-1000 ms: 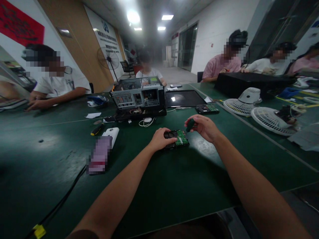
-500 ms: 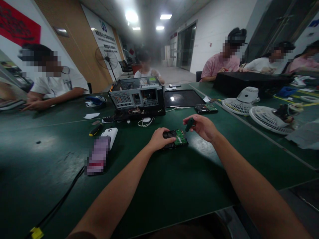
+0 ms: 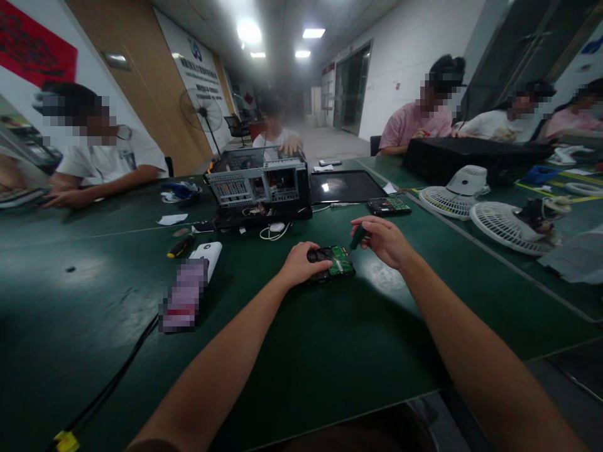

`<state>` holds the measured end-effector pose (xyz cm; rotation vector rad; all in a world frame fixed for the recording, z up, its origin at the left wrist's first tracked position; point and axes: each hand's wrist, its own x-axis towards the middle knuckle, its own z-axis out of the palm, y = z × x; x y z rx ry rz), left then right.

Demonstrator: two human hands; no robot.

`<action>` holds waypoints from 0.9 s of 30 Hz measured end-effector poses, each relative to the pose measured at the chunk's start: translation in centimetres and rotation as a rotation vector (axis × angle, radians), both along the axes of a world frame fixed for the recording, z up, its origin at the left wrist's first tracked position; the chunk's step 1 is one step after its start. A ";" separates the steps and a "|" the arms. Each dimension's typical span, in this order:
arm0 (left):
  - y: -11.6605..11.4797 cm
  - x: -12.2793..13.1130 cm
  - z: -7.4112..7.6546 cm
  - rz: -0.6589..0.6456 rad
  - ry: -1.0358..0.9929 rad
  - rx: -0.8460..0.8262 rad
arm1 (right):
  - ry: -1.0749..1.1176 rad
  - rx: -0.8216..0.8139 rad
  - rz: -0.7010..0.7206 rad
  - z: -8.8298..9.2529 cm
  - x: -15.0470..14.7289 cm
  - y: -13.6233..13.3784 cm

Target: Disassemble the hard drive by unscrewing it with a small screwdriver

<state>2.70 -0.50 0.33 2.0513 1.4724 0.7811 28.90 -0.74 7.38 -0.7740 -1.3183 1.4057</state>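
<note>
A hard drive [image 3: 333, 263] lies circuit board up on the green table [image 3: 301, 351], straight ahead of me. My left hand [image 3: 299, 264] presses down on its left side, fingers curled over the edge. My right hand [image 3: 384, 240] is closed round a dark green screwdriver [image 3: 357, 237], whose tip points down at the drive's far right corner.
An open computer case [image 3: 259, 182] stands behind the drive, with a black panel [image 3: 346, 186] and a second hard drive [image 3: 389, 206] to its right. Two white fans [image 3: 475, 204] lie at the right. A white device [image 3: 207, 256] and a yellow-handled screwdriver [image 3: 179, 246] lie at the left. Other people sit round the table.
My right hand has tilted the screwdriver and lowered its tip toward the drive's far corner. The person behind the computer case has put a hand on its top.
</note>
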 end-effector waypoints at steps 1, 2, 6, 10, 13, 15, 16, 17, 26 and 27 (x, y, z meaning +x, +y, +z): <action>0.0 0.0 0.0 -0.001 0.001 -0.004 | 0.000 -0.001 -0.001 0.0 0.0 0.0; 0.0 0.0 0.1 -0.002 0.001 -0.007 | 0.002 -0.002 -0.001 0.0 -0.1 0.0; 0.0 0.0 0.2 -0.003 0.004 -0.013 | 0.021 -0.006 0.011 0.1 -0.2 0.0; 0.1 0.0 0.0 0.001 0.009 -0.021 | 0.051 -0.007 0.061 0.2 -0.1 0.1; 0.1 0.0 0.0 0.009 0.016 -0.024 | 0.055 -0.006 0.073 0.1 0.0 0.2; 0.0 0.0 0.0 0.007 0.015 -0.021 | 0.045 -0.008 0.073 0.0 0.1 0.2; 0.0 0.0 0.1 0.004 0.013 -0.018 | 0.040 -0.011 0.070 -0.1 0.1 0.2; 0.0 0.0 0.1 0.000 0.011 -0.017 | 0.035 -0.014 0.066 -0.1 0.1 0.2; 0.2 -0.1 -0.1 0.000 0.011 0.001 | 0.006 0.000 0.027 0.0 0.0 0.1; 0.2 -0.1 -0.2 0.001 0.011 0.005 | 0.008 0.001 0.033 0.0 0.0 0.1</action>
